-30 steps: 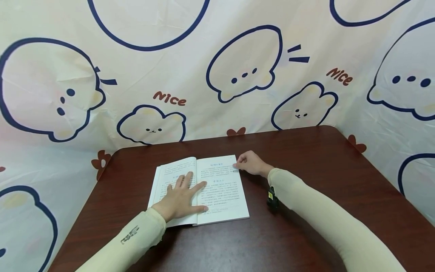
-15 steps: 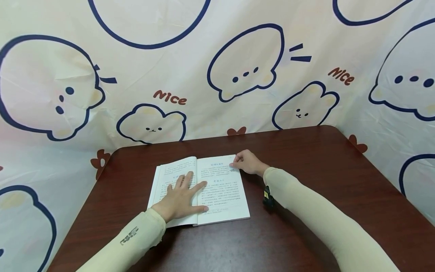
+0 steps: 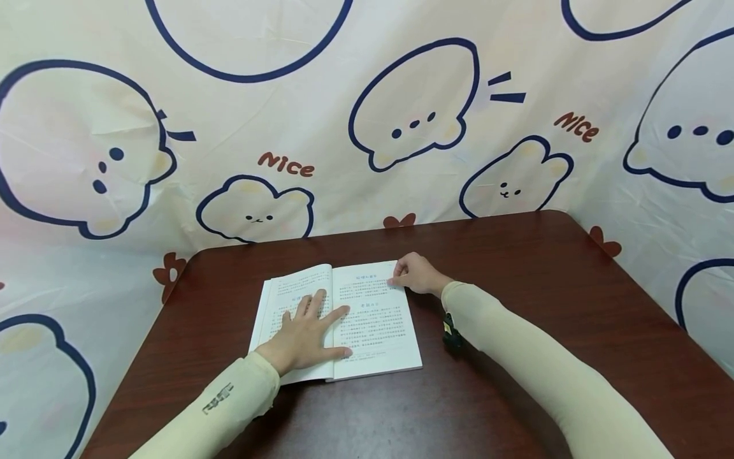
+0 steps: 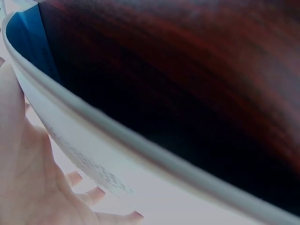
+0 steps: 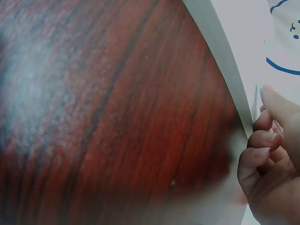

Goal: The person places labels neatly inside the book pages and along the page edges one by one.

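An open book (image 3: 375,335) with printed pages lies in the middle of the table in the head view. Across its left page and centre fold my left hand (image 3: 302,333) is spread, fingers straight and apart. The left wrist view shows that hand (image 4: 33,183) beyond the page's raised near edge (image 4: 140,152). At the upper right corner of the book, my right hand (image 3: 418,274) pinches a page edge between thumb and index finger. In the right wrist view, the page (image 5: 257,96) meets the thumb and index finger of the right hand (image 5: 276,164), its other fingers curled.
The dark brown wooden table (image 3: 516,268) extends around the book on every side. A cloth (image 3: 321,121) printed with cartoon bears hangs behind and beside it. A small black device (image 3: 452,331) is strapped at my right wrist.
Compared with one second ago, my right hand has shifted slightly left, further over the page edge. It then stays nearly still. The left hand and the book have not visibly moved.
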